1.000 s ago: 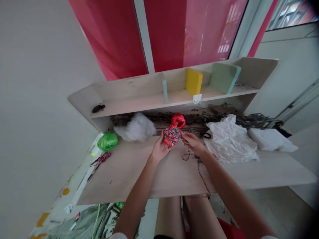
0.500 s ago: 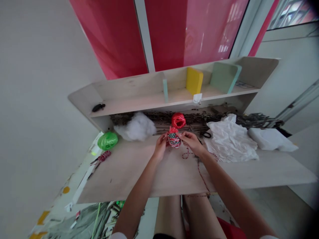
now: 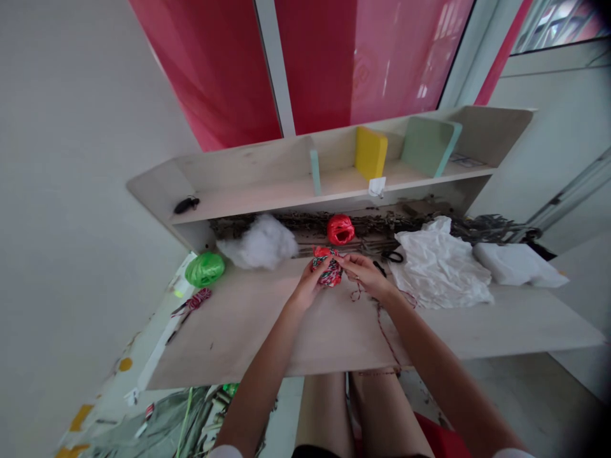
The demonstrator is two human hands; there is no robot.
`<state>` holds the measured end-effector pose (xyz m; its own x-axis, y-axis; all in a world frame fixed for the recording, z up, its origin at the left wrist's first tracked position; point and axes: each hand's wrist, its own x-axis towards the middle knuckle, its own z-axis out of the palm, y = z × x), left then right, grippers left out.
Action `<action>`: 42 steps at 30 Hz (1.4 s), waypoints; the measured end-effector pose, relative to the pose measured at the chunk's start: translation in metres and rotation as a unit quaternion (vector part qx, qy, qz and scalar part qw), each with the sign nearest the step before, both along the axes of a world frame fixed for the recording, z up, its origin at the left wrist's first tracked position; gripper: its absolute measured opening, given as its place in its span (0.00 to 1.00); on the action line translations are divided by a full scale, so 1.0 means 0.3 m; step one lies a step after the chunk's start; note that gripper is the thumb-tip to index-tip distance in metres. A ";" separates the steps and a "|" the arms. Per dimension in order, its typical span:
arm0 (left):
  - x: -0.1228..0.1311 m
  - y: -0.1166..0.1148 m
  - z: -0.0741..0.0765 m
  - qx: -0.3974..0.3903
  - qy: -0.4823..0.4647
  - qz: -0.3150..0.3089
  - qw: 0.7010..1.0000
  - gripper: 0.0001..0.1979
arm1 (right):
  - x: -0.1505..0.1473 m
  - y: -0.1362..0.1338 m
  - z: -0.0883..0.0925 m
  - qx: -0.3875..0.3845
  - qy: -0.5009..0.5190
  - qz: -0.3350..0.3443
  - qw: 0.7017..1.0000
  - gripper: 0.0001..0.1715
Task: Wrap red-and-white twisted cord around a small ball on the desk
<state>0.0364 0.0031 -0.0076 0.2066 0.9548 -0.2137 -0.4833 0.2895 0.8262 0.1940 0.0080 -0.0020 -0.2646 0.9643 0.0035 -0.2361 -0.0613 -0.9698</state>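
Pinching a striped string ball [image 3: 328, 268] between them, the left hand [image 3: 308, 286] and right hand [image 3: 365, 275] hold it in a narrow, tight grip near the back of the wooden desk [image 3: 334, 337]. A thin red string [image 3: 382, 324] trails down, and a red ball [image 3: 340, 229] sits just beyond.

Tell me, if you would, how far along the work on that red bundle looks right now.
Done: striped twine already crosses the red bundle in several wraps. In hand: the left hand and right hand both hold the bundle. Left: a length of the twine trails loose over the board, and the red ball and green ball lie untouched.
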 end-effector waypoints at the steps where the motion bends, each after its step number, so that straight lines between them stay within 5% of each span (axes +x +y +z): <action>1: -0.001 0.003 0.003 -0.010 -0.008 -0.003 1.000 0.17 | 0.003 0.001 -0.001 -0.004 0.003 0.004 1.000 0.28; 9: -0.048 0.026 0.024 -0.079 -0.084 0.025 0.993 0.15 | 0.012 0.007 -0.017 -0.052 0.019 -0.022 0.998 0.29; 15: -0.047 0.015 0.027 -0.083 -0.095 -0.036 0.991 0.19 | 0.024 0.013 -0.015 -0.054 0.043 -0.053 0.996 0.30; 20: -0.038 0.007 0.036 -0.118 -0.079 0.019 0.990 0.14 | 0.024 0.019 -0.019 -0.061 0.044 -0.053 0.996 0.29; 42: -0.042 0.014 0.029 -0.113 -0.108 0.038 0.987 0.18 | 0.021 0.015 -0.021 -0.051 0.058 -0.031 0.996 0.29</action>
<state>0.0238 0.0074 0.0011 0.2005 0.9023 -0.3817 -0.6683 0.4109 0.6202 0.2002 0.0124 -0.0082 -0.2073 0.9759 -0.0681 -0.3535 -0.1397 -0.9250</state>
